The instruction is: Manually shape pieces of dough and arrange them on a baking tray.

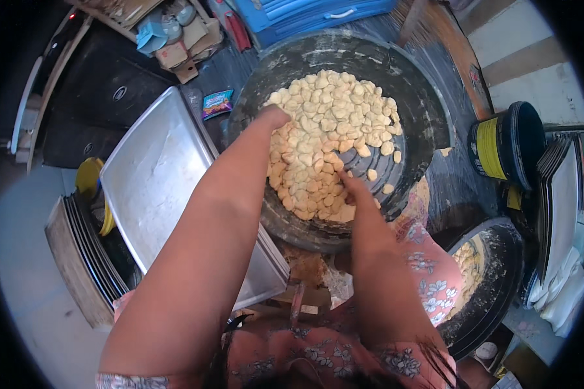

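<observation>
A large dark round basin point(428, 84) holds a heap of small, pale, rounded dough-like pieces point(331, 110). At the heap's left edge my left hand point(277, 117) reaches in, its fingers hidden among the pieces. On the lower right side of the heap is my right hand point(358, 191), a finger stretched out against the pieces and the others partly hidden. Near it, a few loose pieces point(372, 174) lie apart on the ridged basin bottom.
A shiny metal tray point(152, 175) leans left of the basin. On the right stand a dark bucket point(525, 146) with a yellow label and another black basin point(499, 305) holding pale pieces. Stacked trays point(558, 194) stand at far right. A blue plastic container point(318, 16) sits behind.
</observation>
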The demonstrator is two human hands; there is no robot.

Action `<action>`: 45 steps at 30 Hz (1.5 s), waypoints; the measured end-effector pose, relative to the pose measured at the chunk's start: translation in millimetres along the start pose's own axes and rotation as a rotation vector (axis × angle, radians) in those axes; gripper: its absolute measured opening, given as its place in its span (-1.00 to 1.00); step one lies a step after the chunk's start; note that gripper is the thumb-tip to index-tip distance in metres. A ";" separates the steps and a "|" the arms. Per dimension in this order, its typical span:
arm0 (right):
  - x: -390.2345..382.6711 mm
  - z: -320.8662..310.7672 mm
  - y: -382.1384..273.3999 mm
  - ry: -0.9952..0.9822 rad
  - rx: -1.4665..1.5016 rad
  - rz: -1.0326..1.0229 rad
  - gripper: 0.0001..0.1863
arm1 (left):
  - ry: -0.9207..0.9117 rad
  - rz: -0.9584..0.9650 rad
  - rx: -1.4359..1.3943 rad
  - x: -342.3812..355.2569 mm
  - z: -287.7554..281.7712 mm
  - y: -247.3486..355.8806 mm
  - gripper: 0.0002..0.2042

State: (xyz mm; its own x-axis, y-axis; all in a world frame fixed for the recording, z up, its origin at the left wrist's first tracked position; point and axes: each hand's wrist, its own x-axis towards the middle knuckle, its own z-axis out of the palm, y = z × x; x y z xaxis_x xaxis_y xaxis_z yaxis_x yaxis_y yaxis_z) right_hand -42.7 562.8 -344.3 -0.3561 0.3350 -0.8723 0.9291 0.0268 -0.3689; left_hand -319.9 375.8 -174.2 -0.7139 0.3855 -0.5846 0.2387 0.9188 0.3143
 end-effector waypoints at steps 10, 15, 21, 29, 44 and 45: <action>-56.1 81.1 -79.2 -0.572 1.000 0.004 0.04 | 0.113 -0.333 -0.346 18.7 44.2 -52.2 -0.10; -53.1 115.3 -92.5 -0.589 1.213 0.002 -0.04 | -0.086 -0.345 -0.462 13.7 46.1 -74.9 -0.01; -49.8 122.1 -96.5 -0.606 1.276 -0.023 -0.13 | -0.269 -0.251 -0.129 -10.1 42.2 -38.5 0.10; -67.4 130.2 -130.0 -0.624 1.233 -0.070 -0.26 | -0.481 -0.218 -0.411 1.4 54.5 -39.9 0.09; -303.4 53.4 -262.9 -0.572 1.102 -0.772 -0.57 | 0.310 0.246 -0.633 -207.3 -141.1 27.9 -0.37; -329.5 59.8 -269.2 -0.599 1.046 -0.871 -0.58 | 0.415 0.289 -0.646 -240.3 -152.6 21.2 -0.43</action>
State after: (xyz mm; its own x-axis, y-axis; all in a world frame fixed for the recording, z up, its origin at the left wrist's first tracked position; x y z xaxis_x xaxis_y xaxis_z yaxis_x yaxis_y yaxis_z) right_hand -181.5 388.8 23.3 -0.9771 0.1346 -0.1646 0.0085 -0.7489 -0.6626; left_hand -243.7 289.7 87.0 -0.8978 0.4207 -0.1304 0.1149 0.5095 0.8528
